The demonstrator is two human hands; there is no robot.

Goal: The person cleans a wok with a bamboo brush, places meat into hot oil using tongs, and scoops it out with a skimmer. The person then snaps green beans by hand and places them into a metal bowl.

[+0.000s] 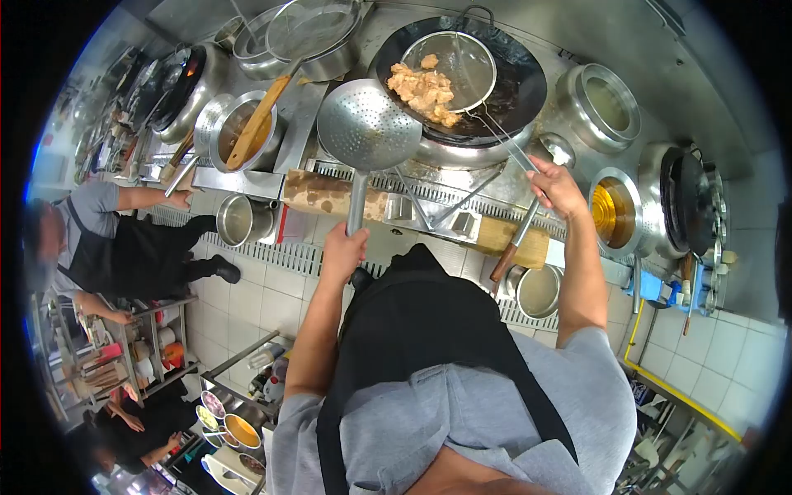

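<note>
golden-brown lumpy chunks (425, 89): in the round black wok (524, 78), overlapping the left rim of the round wire-mesh strainer (472, 70)
right hand (558, 190): fingers closed on the strainer's thin metal handle
left hand (345, 249): wrapped round the wide perforated steel ladle's (367, 124) handle
round steel pot (634, 216): amber liquid (609, 206) inside, right of the wok

The perforated skimmer (369, 124) is dull grey metal; the wok (528, 82) is dark, glossy metal; the apron (412, 322) is matt black cloth.
</note>
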